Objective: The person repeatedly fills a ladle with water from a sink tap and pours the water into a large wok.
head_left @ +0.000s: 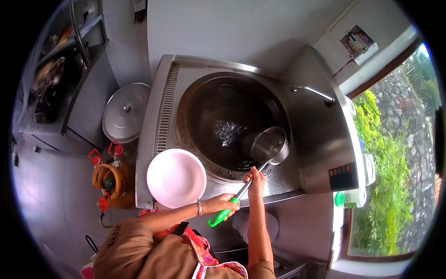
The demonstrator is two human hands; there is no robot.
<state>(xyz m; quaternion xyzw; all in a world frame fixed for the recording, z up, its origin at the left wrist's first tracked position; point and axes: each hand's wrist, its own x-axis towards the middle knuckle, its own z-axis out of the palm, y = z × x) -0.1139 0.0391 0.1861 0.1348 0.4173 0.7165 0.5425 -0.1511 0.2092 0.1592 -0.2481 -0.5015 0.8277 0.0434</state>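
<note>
A long-handled metal ladle [268,145] is tilted over the right front rim of a large round wok [204,111] set in a steel stove. Dark water with ripples and bright reflections lies in the wok. My left hand [225,205] is closed around the ladle's green handle [220,217]. Further up, my right hand [254,180] grips the metal shaft close to the bowl. A pale pink basin [176,178] rests on the stove's front left corner, left of my hands.
A faucet [313,92] juts from the steel panel at the right. Left of the stove are a large round lid [125,113] and an orange gas cylinder [124,187] with red fittings. Containers, one with a green cap [339,199], line the window side.
</note>
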